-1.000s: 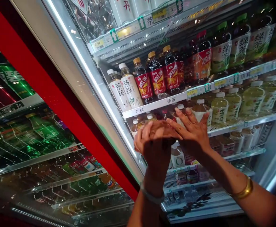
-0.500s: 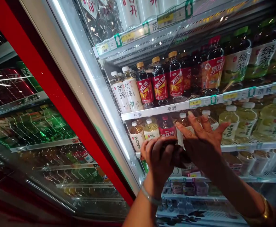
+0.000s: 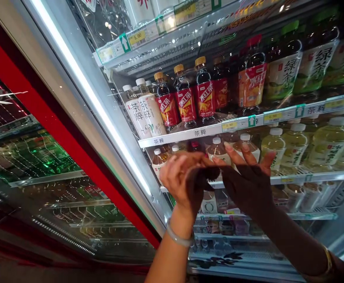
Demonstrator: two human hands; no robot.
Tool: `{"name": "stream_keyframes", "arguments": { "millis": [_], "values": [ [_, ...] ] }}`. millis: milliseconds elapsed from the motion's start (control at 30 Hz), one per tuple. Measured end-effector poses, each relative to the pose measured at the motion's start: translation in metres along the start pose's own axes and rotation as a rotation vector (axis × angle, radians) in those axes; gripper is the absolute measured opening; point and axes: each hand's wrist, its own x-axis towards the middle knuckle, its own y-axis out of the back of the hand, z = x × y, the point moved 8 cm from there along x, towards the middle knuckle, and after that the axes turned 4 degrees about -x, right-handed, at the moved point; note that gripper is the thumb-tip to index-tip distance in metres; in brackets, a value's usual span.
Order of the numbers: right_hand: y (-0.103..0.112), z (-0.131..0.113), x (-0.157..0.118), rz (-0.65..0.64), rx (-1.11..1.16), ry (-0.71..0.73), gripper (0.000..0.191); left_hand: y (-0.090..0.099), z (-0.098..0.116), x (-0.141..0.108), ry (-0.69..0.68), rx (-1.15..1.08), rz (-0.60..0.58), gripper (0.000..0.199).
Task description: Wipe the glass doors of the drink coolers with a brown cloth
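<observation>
My left hand, with a pale bangle at the wrist, is raised in front of the glass cooler with its fingers curled round something dark that I cannot make out. Just to its right is my right hand, in shadow, its fingers spread and its thumb side near the left hand. A gold bracelet circles the right wrist. Behind the hands, bottles with white caps, such as a yellow drink bottle, stand on a shelf.
Above the hands, red-labelled tea bottles, white-labelled bottles and green-labelled bottles line a shelf with a price strip. A red door frame runs diagonally on the left, beside another cooler holding green bottles.
The view has shifted, so the shelves appear further left. My left hand has turned and moved slightly left, and my right hand has moved slightly left, fingers still spread.
</observation>
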Motion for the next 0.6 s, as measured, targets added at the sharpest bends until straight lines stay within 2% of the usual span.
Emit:
{"name": "stream_keyframes", "arguments": {
  "millis": [67,100,200,267,300,367,500,533,600],
  "values": [
    [0.002,0.007,-0.003,0.023,-0.022,0.008,0.049,-0.004,0.001,0.018,0.045,0.021,0.069,0.021],
    [0.002,0.01,-0.007,0.027,-0.03,0.015,0.049,-0.007,0.008,0.014,0.034,0.01,0.069,0.02],
    [-0.004,0.018,-0.021,-0.001,-0.025,0.019,0.051,-0.02,0.042,-0.037,-0.051,-0.082,-0.063,0.014],
    [-0.007,0.022,-0.029,-0.027,-0.012,0.026,0.056,-0.025,0.055,-0.072,-0.037,-0.097,-0.153,0.011],
    [-0.007,0.024,-0.031,-0.03,-0.005,0.031,0.058,-0.026,0.059,-0.079,-0.043,-0.101,-0.175,0.011],
    [-0.002,0.031,-0.03,-0.015,-0.003,0.007,0.061,-0.027,0.059,-0.069,-0.052,-0.131,-0.181,0.012],
    [0.01,0.06,-0.025,0.045,-0.068,-0.137,0.062,-0.03,0.047,-0.002,-0.049,-0.084,-0.046,0.017],
    [0.012,0.066,-0.025,0.059,-0.087,-0.154,0.06,-0.031,0.046,0.006,-0.035,-0.065,-0.013,0.019],
    [0.013,0.075,-0.028,0.067,-0.101,-0.147,0.056,-0.038,0.055,-0.003,-0.031,-0.086,-0.026,0.02]
  ]
}}
